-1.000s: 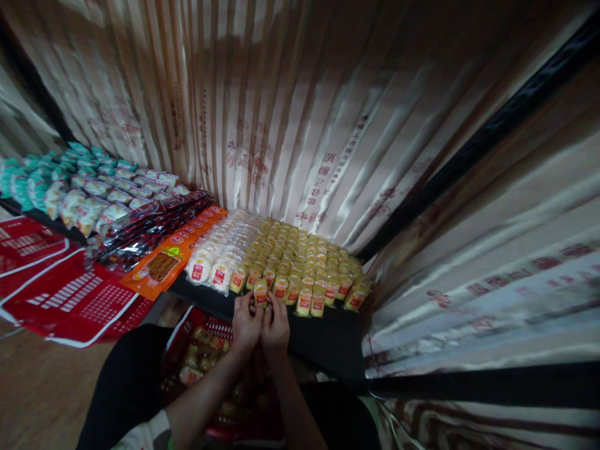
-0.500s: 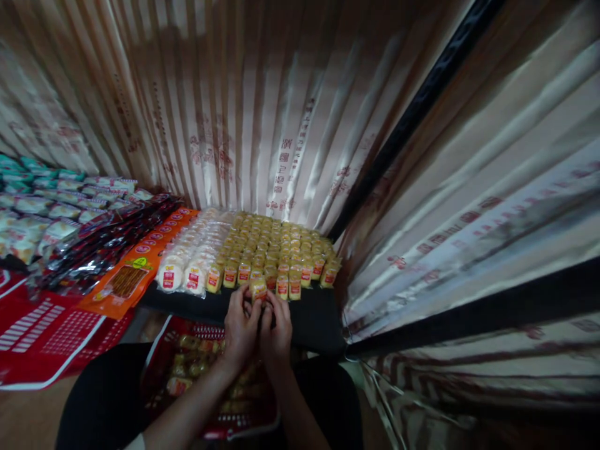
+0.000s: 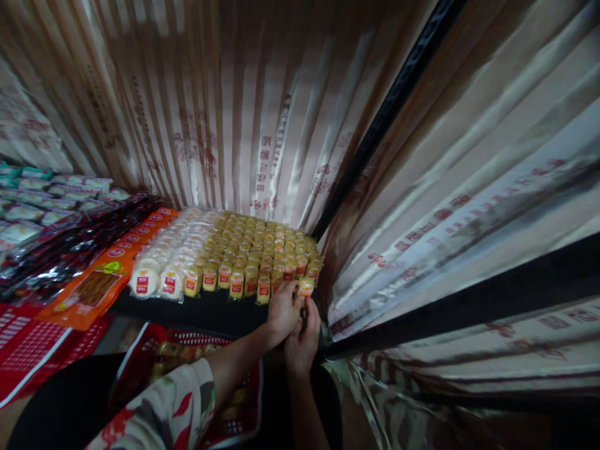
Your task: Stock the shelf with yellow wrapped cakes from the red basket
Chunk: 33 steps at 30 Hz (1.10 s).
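Note:
A small yellow snack cake in a clear wrapper with a red label [image 3: 305, 287] is held upright at the right end of the front row. My left hand [image 3: 283, 315] pinches it from the left, and my right hand [image 3: 303, 342] closes on it from below and the right. Their fingers partly cover its lower half. Rows of matching wrapped yellow cakes [image 3: 237, 282] stand on the black shelf [image 3: 206, 312] just behind and left of my hands. Beneath my left forearm, a red basket [image 3: 255, 400] holds more yellow packets, partly hidden.
Left of the yellow cakes are round white packets [image 3: 144, 281], an orange snack bag [image 3: 96, 284] and dark glossy packs [image 3: 56, 250]. Another red basket [image 3: 28, 344] stands at far left. Pleated curtains [image 3: 234, 125] and a black pole [image 3: 375, 144] close in the back and right.
Both hands have moved right along the front row, with a yellow cake between them. One more cake appears to stand in the front row where they were. The view has shifted right.

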Each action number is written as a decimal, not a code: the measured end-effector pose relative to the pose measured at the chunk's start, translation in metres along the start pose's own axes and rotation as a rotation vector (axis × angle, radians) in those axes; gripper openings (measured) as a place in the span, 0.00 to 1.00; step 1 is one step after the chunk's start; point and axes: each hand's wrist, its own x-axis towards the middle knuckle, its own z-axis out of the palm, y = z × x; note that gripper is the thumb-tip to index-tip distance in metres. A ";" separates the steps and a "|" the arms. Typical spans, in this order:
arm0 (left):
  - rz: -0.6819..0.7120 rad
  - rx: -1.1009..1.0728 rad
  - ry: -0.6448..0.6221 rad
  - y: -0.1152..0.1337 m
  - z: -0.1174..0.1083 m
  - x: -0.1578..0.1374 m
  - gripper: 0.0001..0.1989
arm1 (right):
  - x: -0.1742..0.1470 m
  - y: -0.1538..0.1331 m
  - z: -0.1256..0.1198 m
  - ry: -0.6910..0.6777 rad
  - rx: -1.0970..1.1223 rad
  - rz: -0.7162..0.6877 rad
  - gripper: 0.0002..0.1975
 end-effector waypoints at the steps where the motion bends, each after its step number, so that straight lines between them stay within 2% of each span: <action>1: -0.010 0.020 -0.019 0.002 0.005 0.004 0.16 | 0.002 0.007 0.000 0.007 -0.013 -0.010 0.24; 8: -0.035 0.131 -0.099 0.010 0.029 0.023 0.17 | 0.012 0.040 0.001 0.014 -0.033 -0.027 0.25; 14: -0.020 0.151 -0.093 0.013 0.039 0.028 0.17 | 0.017 0.053 0.003 0.010 -0.028 0.020 0.27; 20: -0.033 0.086 0.024 0.006 0.031 0.022 0.15 | 0.018 0.043 0.007 -0.005 0.012 -0.003 0.24; 24: -0.043 0.114 0.076 0.003 0.019 0.017 0.15 | 0.018 0.038 0.014 -0.054 0.059 0.069 0.24; 28: -0.047 0.169 0.060 0.002 0.014 0.022 0.16 | 0.023 0.035 0.018 -0.085 0.055 0.114 0.24; 33: -0.039 0.239 0.021 0.002 0.017 0.031 0.17 | 0.035 0.034 0.017 -0.076 0.009 0.087 0.24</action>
